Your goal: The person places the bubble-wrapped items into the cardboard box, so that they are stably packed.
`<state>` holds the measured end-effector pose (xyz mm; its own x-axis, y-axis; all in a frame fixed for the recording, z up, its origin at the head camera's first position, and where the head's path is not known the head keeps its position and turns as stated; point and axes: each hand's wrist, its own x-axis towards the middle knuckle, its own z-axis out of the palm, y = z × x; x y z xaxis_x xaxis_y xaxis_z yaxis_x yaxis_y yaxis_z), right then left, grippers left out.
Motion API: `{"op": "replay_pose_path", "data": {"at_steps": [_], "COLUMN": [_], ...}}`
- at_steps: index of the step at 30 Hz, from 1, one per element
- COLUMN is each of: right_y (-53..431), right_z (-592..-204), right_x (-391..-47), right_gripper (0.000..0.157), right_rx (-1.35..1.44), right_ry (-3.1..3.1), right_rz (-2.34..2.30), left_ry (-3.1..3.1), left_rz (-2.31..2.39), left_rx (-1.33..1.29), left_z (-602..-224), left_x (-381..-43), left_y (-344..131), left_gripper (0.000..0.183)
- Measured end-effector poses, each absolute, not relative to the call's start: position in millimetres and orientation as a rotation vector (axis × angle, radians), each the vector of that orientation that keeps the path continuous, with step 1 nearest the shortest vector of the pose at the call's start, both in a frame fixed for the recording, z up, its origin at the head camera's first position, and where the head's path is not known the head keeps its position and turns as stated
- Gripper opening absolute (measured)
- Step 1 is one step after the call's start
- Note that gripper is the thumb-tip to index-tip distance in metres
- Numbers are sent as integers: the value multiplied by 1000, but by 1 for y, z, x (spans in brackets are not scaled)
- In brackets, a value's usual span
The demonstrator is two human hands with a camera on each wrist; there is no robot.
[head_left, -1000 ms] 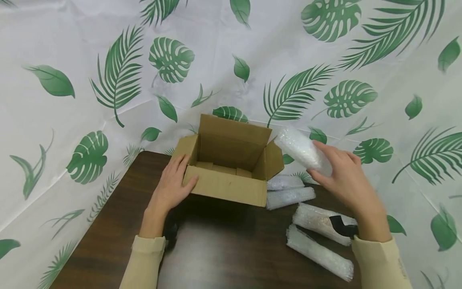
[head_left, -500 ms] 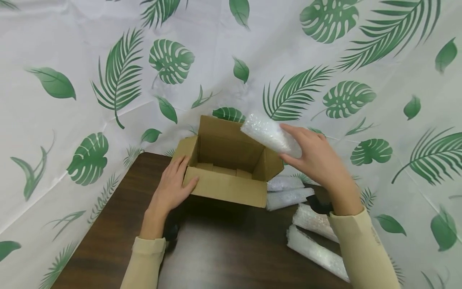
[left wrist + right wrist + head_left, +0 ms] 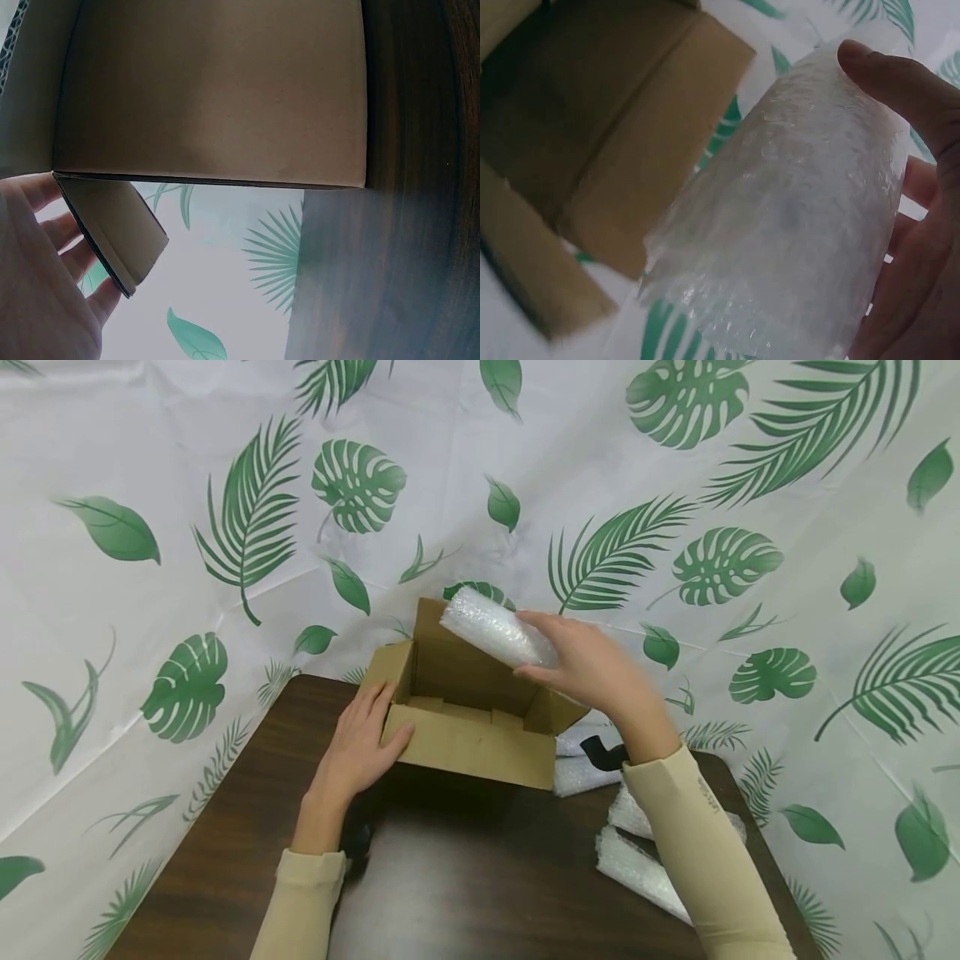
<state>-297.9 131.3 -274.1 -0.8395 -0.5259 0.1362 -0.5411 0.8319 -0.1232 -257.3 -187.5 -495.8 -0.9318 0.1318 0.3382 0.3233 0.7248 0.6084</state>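
In the head view, my right hand grips a roll of bubble wrap, thumb on one side and fingers on the other. The roll is tilted above the open cardboard box, overlapping its back flap. The right wrist view shows the roll close up, box to its left. My left hand rests at the box's left front corner, fingers along the left flap and thumb on the front flap. From the left wrist, the fingers lie against the small flap.
Several more bubble-wrap rolls lie on the dark wooden table right of the box; one roll is nearest me, partly behind my right sleeve. A white sheet with green leaves hangs behind the table.
My right hand has carried the bubble-wrap roll leftward, from right of the box to above it. My left hand and the box have stayed in place.
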Motion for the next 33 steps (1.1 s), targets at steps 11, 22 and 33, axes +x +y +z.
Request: {"op": "replay_pose_path", "data": {"at_steps": [11, 22, 33], "right_y": [87, 72, 52], "right_z": [-320, -365, -378], "right_x": [-345, -371, -379], "right_gripper": [69, 67, 53], "right_rx": [1015, 1052, 1028], "right_ry": [-3179, -3480, -3658], "right_rz": [318, 411, 221], "left_ry": [-2637, -2630, -2632], "left_rz": [-999, -1018, -1021], "left_rx": [-370, -378, -366], "left_z": [-495, -497, -498], "left_x": [-261, -260, -258], "left_y": [-188, -186, -189], "left_gripper": [81, 82, 81]}}
